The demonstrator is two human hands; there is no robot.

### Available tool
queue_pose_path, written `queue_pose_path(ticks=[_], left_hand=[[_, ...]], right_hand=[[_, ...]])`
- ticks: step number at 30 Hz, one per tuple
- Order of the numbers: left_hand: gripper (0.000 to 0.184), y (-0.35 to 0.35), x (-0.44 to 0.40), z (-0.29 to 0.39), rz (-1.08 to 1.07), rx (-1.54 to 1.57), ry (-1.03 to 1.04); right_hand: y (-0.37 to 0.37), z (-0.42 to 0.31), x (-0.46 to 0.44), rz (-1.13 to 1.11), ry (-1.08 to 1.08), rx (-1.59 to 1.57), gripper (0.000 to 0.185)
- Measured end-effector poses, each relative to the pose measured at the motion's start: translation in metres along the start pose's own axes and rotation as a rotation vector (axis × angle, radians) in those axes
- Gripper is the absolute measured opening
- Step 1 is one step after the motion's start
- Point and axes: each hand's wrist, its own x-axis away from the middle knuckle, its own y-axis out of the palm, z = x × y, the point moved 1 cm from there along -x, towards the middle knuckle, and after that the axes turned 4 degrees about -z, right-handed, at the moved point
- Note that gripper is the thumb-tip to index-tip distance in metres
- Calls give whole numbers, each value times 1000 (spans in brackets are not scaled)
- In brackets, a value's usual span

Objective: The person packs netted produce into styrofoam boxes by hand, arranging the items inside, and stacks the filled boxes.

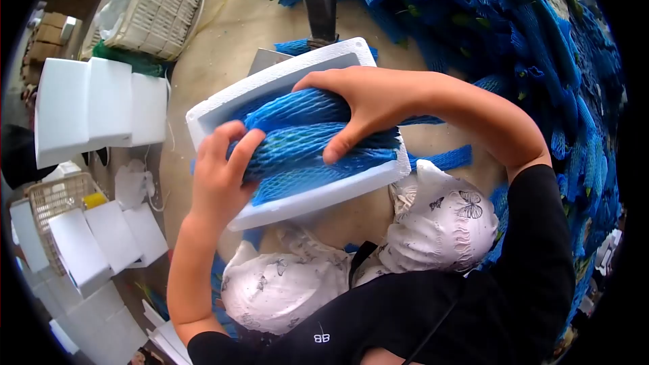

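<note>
In the head view a white foam box point(301, 213) stands tilted in front of my knees. Inside it lie several long pieces in blue net sleeves point(301, 142); what the sleeves cover is hidden. My left hand point(223, 169) curls its fingers around the left end of the upper sleeved pieces. From the right, my right hand point(362, 98) grips the same pieces, thumb on the near side and fingers on the far side. Beyond the box, a dark blade-like metal bar with a red top point(318, 0) stands close to the rim.
A large heap of blue-sleeved pieces point(500, 20), some with green tips, fills the right and far side. White foam boxes point(101, 105) stand at the left, near a woven crate point(169, 7) and a smaller basket point(61, 196). Loose sleeved pieces point(446, 157) lie beside the box.
</note>
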Motion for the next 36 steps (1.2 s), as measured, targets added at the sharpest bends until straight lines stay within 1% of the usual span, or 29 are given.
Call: queue_pose_path(ticks=[1, 2, 3, 4, 5, 6, 7, 8, 9, 10, 11, 13, 14, 15, 17, 19, 20, 21, 23, 24, 25, 27, 28, 29, 31, 32, 34, 35, 36], left_hand=[[67, 4, 17, -6, -19, 68, -80], [67, 10, 29, -11, -20, 69, -84], [65, 17, 41, -16, -55, 87, -138], [64, 23, 48, -18, -91, 107, -193], [64, 32, 44, -20, -95, 118, -200], [62, 41, 26, -19, -46, 49, -173], [61, 48, 10, -19, 8, -26, -139], [62, 61, 3, -20, -43, -61, -131], [63, 79, -3, -22, -89, -96, -123], [64, 97, -11, -20, 76, 223, -324], [60, 90, -2, -24, -34, 298, -229], [53, 78, 21, -21, -164, 111, -62], [54, 76, 25, -18, -165, 151, -5], [55, 76, 30, -12, -173, 197, 35], [60, 76, 35, -9, -172, 157, 19], [63, 69, 26, -12, -213, 352, -98], [64, 60, 18, -14, -257, 483, -144], [64, 56, 15, -16, -260, 484, -142], [64, 50, 10, -23, -351, 446, -86], [64, 50, 13, -22, -356, 413, -91], [64, 52, 17, -22, -372, 407, -86], [65, 57, 21, -18, -279, 325, -52], [65, 58, 22, -15, -193, 202, 2], [65, 59, 23, -15, -194, 207, 2], [73, 56, 22, -16, -66, 98, 1], [72, 56, 20, -15, -84, 158, -39], [74, 74, 28, -11, -235, 73, -44], [80, 74, 25, -9, -235, 76, -43], [81, 71, 19, -8, -236, 70, -93]], right_hand=[[0, 6, -10, -20, 36, -100, 84], [-5, 10, -8, 109, 86, -99, 68], [-16, 14, -4, 230, 47, -105, 59], [-22, 7, -5, 440, 40, -4, 54], [-24, -6, -6, 591, -70, -21, 49], [-22, -21, -19, 760, -338, 7, 49], [-16, -50, -27, 795, -428, 56, 47], [-5, -65, -49, 907, -599, 200, 45], [10, -80, -65, 844, -637, 174, 44], [26, -80, -85, 727, -633, 245, 45], [44, -67, -97, 606, -617, 305, 46], [75, -9, -115, 314, -343, 496, 54], [83, 14, -118, 358, -362, 559, 63], [78, 14, -110, 354, -368, 551, 63], [55, 2, -80, 248, -256, 635, 67], [28, -6, -42, -67, 92, 612, 67], [26, 16, -35, 18, -16, 547, 66], [22, 32, -33, 70, -64, 405, 62], [-6, 44, -44, -139, -64, 96, 56], [-13, 50, -53, -310, 91, -232, 50], [-11, 53, -63, -378, 150, -336, 48], [-2, 41, -65, -198, 134, 160, 46], [8, 28, -58, 37, 102, 454, 43], [21, 29, -52, 135, 56, 517, 45], [46, 42, -31, 468, -268, 660, 54], [49, 50, -24, 499, -341, 633, 62], [45, 56, -19, 295, -107, 494, 76], [41, 57, -22, 252, -95, 452, 77], [43, 60, -26, 309, -152, 444, 75]])
